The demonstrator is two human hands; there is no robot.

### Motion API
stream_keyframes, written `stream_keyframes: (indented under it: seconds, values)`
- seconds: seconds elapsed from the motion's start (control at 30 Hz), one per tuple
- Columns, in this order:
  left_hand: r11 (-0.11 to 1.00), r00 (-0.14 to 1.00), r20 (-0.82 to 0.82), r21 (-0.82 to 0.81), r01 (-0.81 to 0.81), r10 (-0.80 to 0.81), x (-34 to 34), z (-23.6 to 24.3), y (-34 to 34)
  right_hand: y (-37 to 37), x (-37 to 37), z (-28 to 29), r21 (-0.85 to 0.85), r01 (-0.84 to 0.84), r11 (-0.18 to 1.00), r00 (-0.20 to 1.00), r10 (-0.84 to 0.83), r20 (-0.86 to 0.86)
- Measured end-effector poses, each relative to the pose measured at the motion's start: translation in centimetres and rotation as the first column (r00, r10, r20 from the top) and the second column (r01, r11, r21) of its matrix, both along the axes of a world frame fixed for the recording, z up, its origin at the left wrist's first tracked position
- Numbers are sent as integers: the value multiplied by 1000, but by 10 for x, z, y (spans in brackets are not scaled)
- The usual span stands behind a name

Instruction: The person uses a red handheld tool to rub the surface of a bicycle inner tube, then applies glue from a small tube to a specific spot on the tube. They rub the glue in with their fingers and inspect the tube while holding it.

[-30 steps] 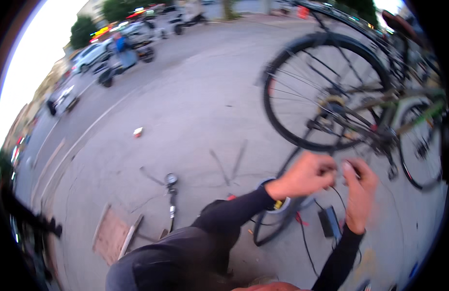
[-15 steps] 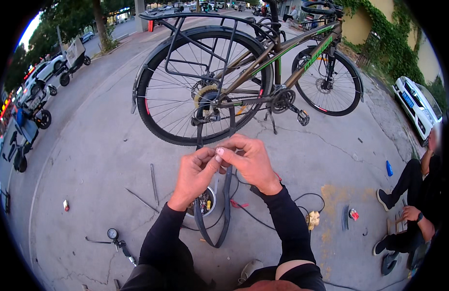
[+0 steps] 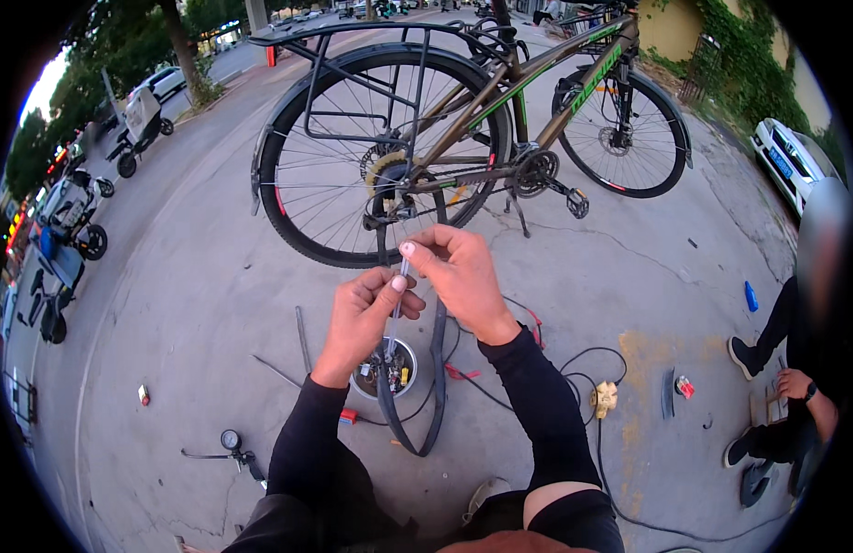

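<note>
Between my two hands a thin pale strip is drawn out, its kind too small to tell. My right hand pinches its upper end between thumb and fingertips. Lower down, my left hand has thumb and fingers closed on it. Behind the hands a black inner tube hangs in a long loop from the rear wheel of a brown and green bicycle. Below my left hand, a round bowl of small parts stands on the ground, partly behind the tube.
Two long metal bars lie left of the bowl. A pressure gauge with a hose lies near left. At right are a cable with a yellow socket block, a dark curved strip, a blue bottle and a seated person.
My hands have come apart, the right one moving up, and the pale strip now shows between them. My view has shifted slightly.
</note>
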State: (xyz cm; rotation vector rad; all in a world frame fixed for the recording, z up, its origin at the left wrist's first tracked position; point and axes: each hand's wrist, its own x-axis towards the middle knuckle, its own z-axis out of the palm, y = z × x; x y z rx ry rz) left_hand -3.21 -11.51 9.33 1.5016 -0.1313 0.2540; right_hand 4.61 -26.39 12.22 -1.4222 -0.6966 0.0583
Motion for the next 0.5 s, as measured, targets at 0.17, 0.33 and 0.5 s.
stream_keyframes:
  seconds: [0.17, 0.33, 0.5]
  values:
    - [998, 999, 8, 35, 47, -47, 5, -6, -13, -22, 7, 11, -7, 77, 997, 995, -78, -62]
    - [985, 997, -20, 155, 72, -70, -11, -3, -18, -34, 13, 28, -121, 317, 941, 947, -306, 103]
    - [974, 992, 107, 221, 41, -66, -14, -28, -16, -72, 70, 0, -161, 409, 898, 910, -390, 139]
